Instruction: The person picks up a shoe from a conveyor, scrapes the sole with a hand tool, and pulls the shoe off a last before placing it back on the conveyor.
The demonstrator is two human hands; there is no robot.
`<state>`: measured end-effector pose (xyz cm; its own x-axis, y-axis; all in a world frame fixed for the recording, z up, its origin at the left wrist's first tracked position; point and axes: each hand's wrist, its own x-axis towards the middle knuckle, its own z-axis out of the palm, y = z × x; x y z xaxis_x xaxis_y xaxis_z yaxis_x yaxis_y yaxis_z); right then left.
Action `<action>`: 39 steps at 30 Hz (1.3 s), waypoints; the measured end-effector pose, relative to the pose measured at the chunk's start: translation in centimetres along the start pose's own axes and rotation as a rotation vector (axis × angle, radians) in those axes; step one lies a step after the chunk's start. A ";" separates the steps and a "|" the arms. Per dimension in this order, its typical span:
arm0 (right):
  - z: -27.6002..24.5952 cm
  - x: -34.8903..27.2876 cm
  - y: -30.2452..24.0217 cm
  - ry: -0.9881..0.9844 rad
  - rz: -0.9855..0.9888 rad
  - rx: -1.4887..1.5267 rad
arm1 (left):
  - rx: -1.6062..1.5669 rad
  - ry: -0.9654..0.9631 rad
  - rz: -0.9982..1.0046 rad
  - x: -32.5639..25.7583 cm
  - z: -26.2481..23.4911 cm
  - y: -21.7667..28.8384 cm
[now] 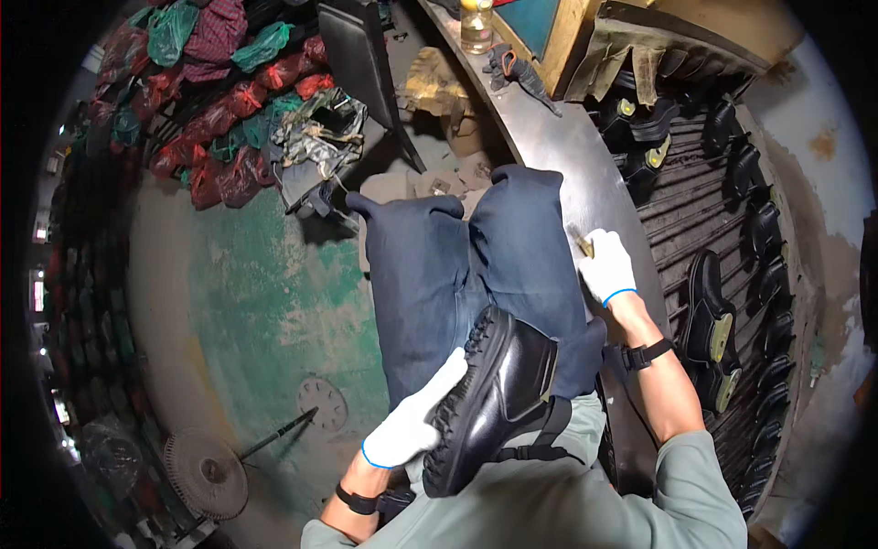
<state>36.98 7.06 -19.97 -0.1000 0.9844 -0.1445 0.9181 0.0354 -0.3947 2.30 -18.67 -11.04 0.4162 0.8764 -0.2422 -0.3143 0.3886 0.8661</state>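
A black boot (498, 393) with a thick lugged sole lies on my lap, sole turned to the left. My left hand (413, 419), in a white glove, presses against the sole and holds the boot steady. My right hand (605, 265), also gloved in white, rests on the edge of the grey metal bench (558, 146) to my right and pinches a small tan object (585, 245). I cannot tell what that object is. My legs are in dark blue trousers (457, 265).
Several black boots (713, 320) lie in rows on a slatted rack at the right. A glass bottle (476, 23) and a dark tool (517, 73) stand on the bench far end. Red and green bags (219, 101) pile at the upper left. The floor is green (256, 302).
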 end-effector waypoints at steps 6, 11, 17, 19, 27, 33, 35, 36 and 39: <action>-4.9 -3.0 -3.1 0.004 0.094 1.332 | 0.314 0.137 -0.162 0.0 2.3 2.5; -11.4 -7.9 -11.2 -0.181 0.133 2.181 | 0.160 0.327 0.038 1.4 4.2 2.1; -8.9 -11.2 -16.0 -0.540 0.460 2.279 | 0.401 0.431 0.038 3.8 6.1 -0.5; -7.6 -12.8 -16.0 -0.458 0.533 2.227 | 0.396 0.415 0.029 3.3 6.3 -1.0; -4.8 -16.1 -16.0 -0.438 0.453 2.284 | 0.501 0.413 0.034 3.2 6.8 -1.7; -3.6 -13.9 -16.3 -0.191 0.228 2.094 | 0.437 0.375 -0.036 3.3 6.6 -0.3; -3.2 -14.5 -16.2 -0.207 0.291 2.069 | 0.457 0.376 -0.034 3.5 6.5 -0.4; -3.0 -14.8 -16.0 -0.198 0.282 1.988 | 0.479 0.376 -0.025 3.5 6.5 -0.5; -2.3 -14.9 -15.1 -0.185 0.239 1.744 | 0.494 0.401 0.005 3.6 6.7 -1.5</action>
<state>25.48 -7.76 -9.75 -0.1885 0.9055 -0.3803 -0.5081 -0.4213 -0.7513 10.00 -18.00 -10.30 0.0337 0.9535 -0.2997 0.1556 0.2912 0.9439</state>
